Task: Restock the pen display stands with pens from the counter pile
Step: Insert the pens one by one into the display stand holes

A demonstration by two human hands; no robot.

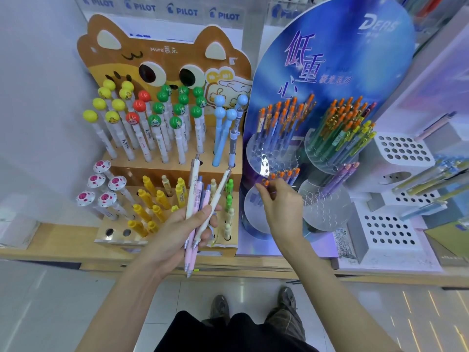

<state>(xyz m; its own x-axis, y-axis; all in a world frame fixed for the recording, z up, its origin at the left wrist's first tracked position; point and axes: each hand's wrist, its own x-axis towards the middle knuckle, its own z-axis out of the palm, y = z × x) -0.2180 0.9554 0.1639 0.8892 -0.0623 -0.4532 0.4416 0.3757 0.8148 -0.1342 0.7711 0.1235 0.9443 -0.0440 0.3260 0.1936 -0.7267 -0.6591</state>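
Several pastel pens (pixel 200 199) fan upward from the left hand (pixel 177 232), whose fingers curl tight round their barrels in front of the cat-shaped stand (pixel 162 54). Nearby, the right hand (pixel 281 207) pinches orange-capped pens (pixel 285 174) standing in the blue display stand's (pixel 330 72) lower-left clear holder (pixel 251 214).

Bright, cool light is pouring down from above, so everything's getting lit evenly and only soft shadows are falling under the counter edge (pixel 253 262). Streaks of glare are bouncing off the floor tiles (pixel 431 301) in the lower right, and the clear acrylic cups (pixel 327 212) are glinting mid-frame. The fisheye is bending the edges hard, and the upper corners are going soft and smeary. The centre is looking sharp.
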